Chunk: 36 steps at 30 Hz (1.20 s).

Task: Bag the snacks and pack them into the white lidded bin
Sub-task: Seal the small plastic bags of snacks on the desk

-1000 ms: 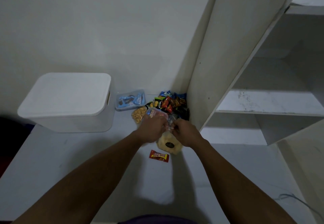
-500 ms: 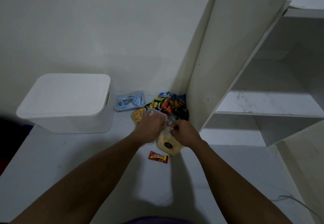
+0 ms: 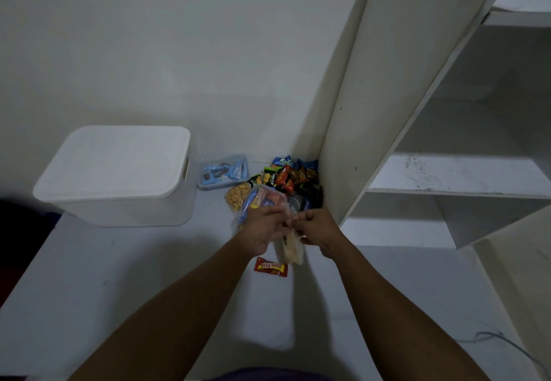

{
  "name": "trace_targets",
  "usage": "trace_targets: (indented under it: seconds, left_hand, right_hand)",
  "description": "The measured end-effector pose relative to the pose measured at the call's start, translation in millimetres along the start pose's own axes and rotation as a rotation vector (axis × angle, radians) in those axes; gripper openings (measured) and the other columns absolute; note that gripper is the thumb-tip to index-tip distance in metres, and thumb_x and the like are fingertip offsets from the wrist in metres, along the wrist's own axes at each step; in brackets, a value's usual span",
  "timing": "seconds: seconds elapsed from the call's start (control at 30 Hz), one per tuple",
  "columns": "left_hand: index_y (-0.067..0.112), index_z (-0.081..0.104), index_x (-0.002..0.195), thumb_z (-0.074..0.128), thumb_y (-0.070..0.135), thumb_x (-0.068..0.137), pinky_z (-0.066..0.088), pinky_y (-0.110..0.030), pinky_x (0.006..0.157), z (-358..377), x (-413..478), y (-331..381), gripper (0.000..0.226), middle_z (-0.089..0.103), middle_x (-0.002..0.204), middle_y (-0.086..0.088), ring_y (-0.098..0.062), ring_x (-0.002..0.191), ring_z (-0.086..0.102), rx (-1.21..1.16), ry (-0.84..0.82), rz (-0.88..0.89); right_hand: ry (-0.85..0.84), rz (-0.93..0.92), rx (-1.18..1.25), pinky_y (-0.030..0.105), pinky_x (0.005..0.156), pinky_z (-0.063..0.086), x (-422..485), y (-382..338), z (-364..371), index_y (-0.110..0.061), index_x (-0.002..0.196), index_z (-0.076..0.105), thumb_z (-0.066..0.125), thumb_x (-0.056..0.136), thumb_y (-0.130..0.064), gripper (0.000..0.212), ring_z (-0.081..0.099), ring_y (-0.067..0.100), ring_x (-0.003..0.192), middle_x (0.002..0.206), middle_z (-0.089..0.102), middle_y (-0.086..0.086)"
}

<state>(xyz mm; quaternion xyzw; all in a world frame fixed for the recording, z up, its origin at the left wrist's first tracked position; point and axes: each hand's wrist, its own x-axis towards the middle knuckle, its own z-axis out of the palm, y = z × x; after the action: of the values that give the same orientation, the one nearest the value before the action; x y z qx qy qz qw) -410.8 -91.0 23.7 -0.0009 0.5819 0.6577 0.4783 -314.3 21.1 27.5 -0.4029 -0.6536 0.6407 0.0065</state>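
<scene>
Both hands meet at the middle of the white worktop (image 3: 89, 276): the left hand (image 3: 262, 230) and the right hand (image 3: 320, 228) each pinch the top of a small clear bag (image 3: 293, 251) of pale yellow snacks, which hangs between them. Just below it lies a red wrapper (image 3: 270, 266) reading "beng-beng" in yellow letters. Behind the left hand sits a second clear pouch (image 3: 258, 201) of orange and blue packets; whether the hand touches it I cannot tell. Beside that is a bag of golden nuts (image 3: 237, 197). Against the wall lies a snack pile (image 3: 293, 176), its top blue packet starting "Kel", the rest too small to read. A clear tub (image 3: 223, 171) holds light-blue wrappers. The white bin (image 3: 119, 177) stands at left with its lid on, touching the tub, well apart from the hands. A white shelf unit (image 3: 447, 177) rises at right.
</scene>
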Motion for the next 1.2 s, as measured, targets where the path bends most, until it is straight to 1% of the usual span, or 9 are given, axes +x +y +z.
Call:
trace_targets:
  seconds: [0.2,0.27,0.37,0.5,0.7,0.87,0.97,1.1,1.2]
  left_hand:
    - [0.006,0.063,0.115,0.063,0.006,0.092,0.06,-0.037,0.073,-5,-1,-2,0.023,0.071,0.109,-0.017,-0.024,0.091,0.072,-0.064,-0.054,-0.065]
    - [0.006,0.064,0.112,0.062,0.004,0.093,0.06,-0.035,0.068,-4,-2,-2,0.02,0.069,0.11,-0.017,-0.024,0.089,0.071,-0.019,-0.02,-0.057]
    - [0.005,0.064,0.108,0.058,0.002,0.094,0.061,-0.034,0.066,1,-2,0,0.016,0.068,0.106,-0.017,-0.023,0.085,0.069,0.063,0.039,-0.039]
    - [0.004,0.064,0.11,0.059,0.001,0.093,0.06,-0.031,0.061,2,-1,4,0.018,0.069,0.101,-0.015,-0.021,0.082,0.069,0.121,0.042,-0.028]
    - [0.005,0.063,0.104,0.057,-0.002,0.094,0.06,-0.035,0.06,0,2,7,0.015,0.066,0.098,-0.015,-0.02,0.073,0.069,0.085,0.072,0.009]
    - [0.001,0.062,0.111,0.067,-0.002,0.086,0.059,-0.034,0.063,-3,5,-3,0.026,0.067,0.106,-0.024,-0.023,0.079,0.069,0.204,0.062,-0.036]
    - [-0.002,0.064,0.11,0.063,-0.003,0.088,0.059,-0.031,0.063,-4,6,-5,0.021,0.068,0.106,-0.024,-0.023,0.079,0.069,0.165,0.063,-0.022]
    - [0.002,0.063,0.106,0.06,-0.006,0.089,0.058,-0.028,0.061,-2,4,-7,0.019,0.066,0.111,-0.021,-0.028,0.091,0.069,0.09,0.083,-0.005]
    - [0.006,0.06,0.11,0.06,-0.01,0.087,0.06,-0.028,0.066,-2,2,-9,0.028,0.066,0.113,-0.021,-0.029,0.097,0.068,0.08,0.019,-0.033]
  right_hand:
    - [-0.086,0.166,0.213,0.028,0.064,0.047,-4,3,-5,-0.01,0.094,0.071,0.067,0.091,-0.016,0.007,0.058,0.017,0.071,0.078,0.066,0.006]
    - [-0.073,0.174,0.218,0.033,0.07,0.049,-3,5,-5,-0.01,0.095,0.069,0.063,0.094,-0.016,0.01,0.06,0.02,0.076,0.08,0.066,0.006]
    - [-0.034,0.106,0.104,0.036,0.073,0.053,-4,5,-1,-0.009,0.095,0.068,0.059,0.096,-0.016,0.012,0.062,0.02,0.076,0.082,0.067,0.006]
    - [0.031,-0.047,-0.041,0.025,0.055,0.048,-6,-4,2,-0.007,0.088,0.065,0.053,0.095,-0.003,0.014,0.056,0.015,0.061,0.075,0.063,0.006]
    - [-0.089,0.035,-0.165,0.029,0.058,0.051,-7,1,-4,-0.001,0.099,0.067,0.062,0.092,-0.006,0.01,0.059,0.015,0.062,0.078,0.065,0.008]
    - [-0.049,-0.031,-0.051,0.026,0.054,0.055,-7,2,0,0.007,0.097,0.067,0.062,0.091,0.001,0.01,0.06,0.019,0.064,0.08,0.064,0.015]
    - [-0.054,-0.03,-0.019,0.031,0.06,0.055,-7,1,1,0.005,0.1,0.068,0.06,0.093,0.001,0.011,0.061,0.022,0.069,0.083,0.066,0.018]
    - [-0.123,-0.009,-0.181,0.025,0.054,0.053,-7,-4,-3,0.002,0.103,0.068,0.065,0.087,0.005,0.017,0.062,0.018,0.064,0.082,0.066,0.014]
    - [-0.088,-0.037,-0.164,0.026,0.053,0.052,-5,-2,-5,0.008,0.106,0.066,0.065,0.086,0.009,0.019,0.059,0.018,0.061,0.082,0.063,0.016]
